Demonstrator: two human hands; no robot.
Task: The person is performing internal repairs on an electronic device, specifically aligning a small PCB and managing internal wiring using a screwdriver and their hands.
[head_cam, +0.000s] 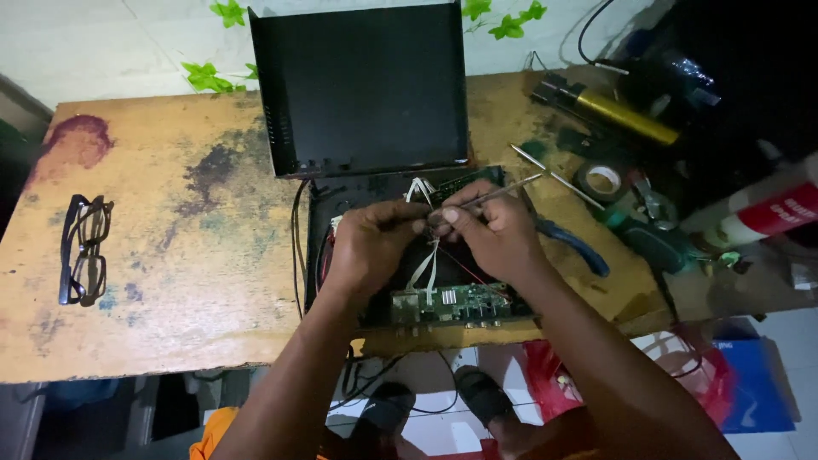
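Black metal is taking up the middle of the view: one opened electronics box (341, 213) is lying on the wooden counter (170, 281) w/ its lid off, and one black cover panel (362, 85) is sitting just behind it, its inner side facing up. Inside the box, one green circuit board (452, 304) is sitting along the near edge w/ a row of connectors, one white ribbon cable (426, 271) is running up from it toward the hands, and a thin red wire is crossing beside it. Both hands are working over the box, fingertips meeting above its centre: left hand (371, 243) is pinching the cable end, and right hand (494, 234) is gripping one thin metal tool (503, 191), prob. tweezers or a probe, angled up to the right. Two pairs of dark-framed glasses (83, 249) are lying side by side near the counter's left edge, well apart from the box. On the right side, one roll of tape (603, 180) is resting near one long thin rod (554, 175), one blue-handled pliers (575, 244) is lying just beside the right wrist, one yellow cylinder-shaped tool (626, 117) is lying farther back, and one white-and-red can (763, 213) is lying at the edge. Two dark sandals are showing on the floor below.
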